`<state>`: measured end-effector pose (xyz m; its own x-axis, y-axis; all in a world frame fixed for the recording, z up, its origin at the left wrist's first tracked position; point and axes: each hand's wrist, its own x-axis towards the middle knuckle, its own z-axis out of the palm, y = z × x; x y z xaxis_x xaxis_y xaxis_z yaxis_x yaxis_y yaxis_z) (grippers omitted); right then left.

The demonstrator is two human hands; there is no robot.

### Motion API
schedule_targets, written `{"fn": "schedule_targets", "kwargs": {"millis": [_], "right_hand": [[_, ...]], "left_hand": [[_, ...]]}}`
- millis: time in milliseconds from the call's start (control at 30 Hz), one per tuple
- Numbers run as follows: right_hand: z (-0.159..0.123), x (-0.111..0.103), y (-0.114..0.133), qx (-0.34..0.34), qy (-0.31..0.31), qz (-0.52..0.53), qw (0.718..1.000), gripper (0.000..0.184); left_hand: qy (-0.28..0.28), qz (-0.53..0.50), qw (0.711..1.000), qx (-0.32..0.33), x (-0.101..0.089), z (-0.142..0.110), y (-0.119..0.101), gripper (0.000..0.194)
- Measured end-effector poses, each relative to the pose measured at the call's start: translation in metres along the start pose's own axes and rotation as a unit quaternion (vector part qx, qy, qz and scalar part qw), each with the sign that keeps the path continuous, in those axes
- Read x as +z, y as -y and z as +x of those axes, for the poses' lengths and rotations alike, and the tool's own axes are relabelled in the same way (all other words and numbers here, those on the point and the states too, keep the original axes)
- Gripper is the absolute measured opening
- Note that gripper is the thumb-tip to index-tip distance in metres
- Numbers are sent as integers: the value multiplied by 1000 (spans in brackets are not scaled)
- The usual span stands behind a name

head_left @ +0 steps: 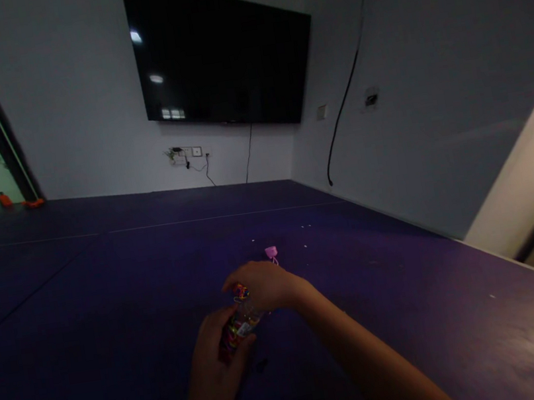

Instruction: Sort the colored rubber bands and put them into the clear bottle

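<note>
My left hand (216,354) is wrapped round a small clear container (244,310), which is tilted. Inside it are many-coloured thin strands that look like small rubber bands (233,333), and a pale label shows on its side. Over the container's upper end my right hand (262,285) bends down with curled fingers. A bunch of colourful bands (240,291) shows at its fingertips; how firmly they are pinched is partly hidden. Just beyond the right hand, a pink cap-like piece with a loop (271,253) lies on the dark blue-purple surface (110,290).
Several tiny white bits (305,246) are scattered on the surface past my hands. A large black television (220,53) hangs on the far wall above sockets (196,151) and cables. A black cable (347,84) runs down the right wall. Orange objects (4,199) stand far left.
</note>
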<state>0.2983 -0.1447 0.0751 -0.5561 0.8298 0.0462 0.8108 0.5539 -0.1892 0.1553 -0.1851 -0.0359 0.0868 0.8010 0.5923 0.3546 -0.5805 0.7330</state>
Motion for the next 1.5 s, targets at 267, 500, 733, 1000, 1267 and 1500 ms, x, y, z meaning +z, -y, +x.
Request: {"fn": "schedule_targets", "kwargs": {"millis": [267,500,733,1000,1267,1500], "right_hand": [[-2,-6,-3,-17,-19,41,999,38],[-12,-24,-11,-7,-62,106,992,36],[-21,-10,-29,96,-177,200,959,25],[-49,67,-31,-31,-13,140,990,59],[-42,85,-30,-8,-33,104,994,29],[-34,87,-16,91,-61,1,994,20]], "left_hand": [[12,-22,999,-38,1,0,5,37],[4,-49,995,-91,2,2,8,40],[-30,-114,977,-179,-1,8,5,51],[-53,-137,970,-192,-1,10,-2,53],[-47,-138,973,-181,0,9,0,52],[-43,-121,979,-159,-3,8,-4,49]]}}
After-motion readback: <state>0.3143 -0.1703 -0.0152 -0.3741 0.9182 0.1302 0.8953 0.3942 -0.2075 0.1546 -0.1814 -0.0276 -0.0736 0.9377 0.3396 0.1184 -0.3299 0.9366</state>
